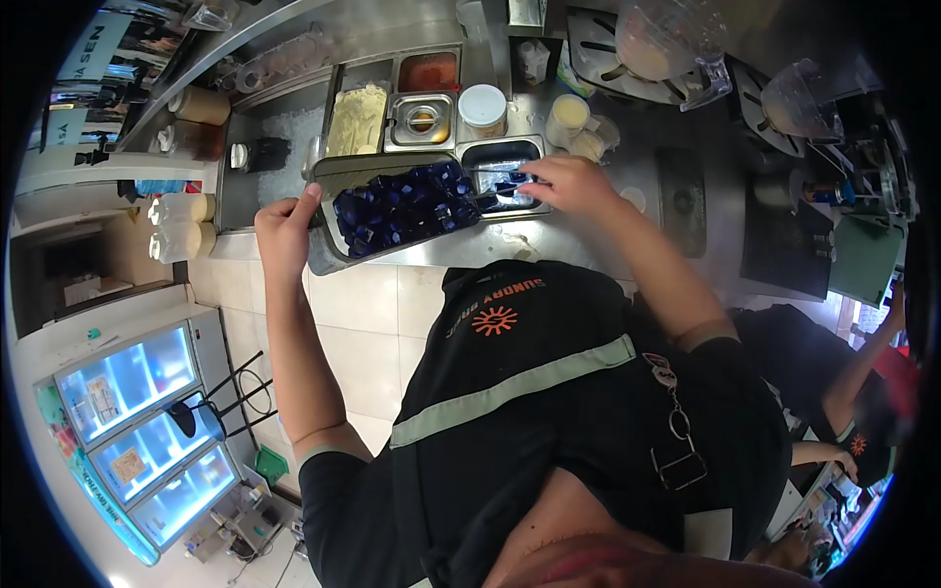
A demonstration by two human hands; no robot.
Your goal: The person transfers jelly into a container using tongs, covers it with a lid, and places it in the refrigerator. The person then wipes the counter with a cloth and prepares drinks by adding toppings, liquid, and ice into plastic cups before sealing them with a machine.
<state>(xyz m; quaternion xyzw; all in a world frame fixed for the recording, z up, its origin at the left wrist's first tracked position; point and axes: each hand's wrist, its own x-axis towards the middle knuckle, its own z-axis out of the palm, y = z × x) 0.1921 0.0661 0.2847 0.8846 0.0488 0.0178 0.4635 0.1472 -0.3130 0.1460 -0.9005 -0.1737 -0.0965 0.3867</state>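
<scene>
A tray (345, 176) is gripped by the fingers of the left hand (284, 220), tongs (502, 172) by the right hand (573, 184); blue cubes (397, 211) are seemingly being transferred, and steady support is needed

The tray (358, 173) bars the way between the left hand (282, 235) and right hand (573, 183). Beyond the right hand, tubs (568, 118) obstruct; to its right, bare tabletop (644, 147) leaves room.
</scene>
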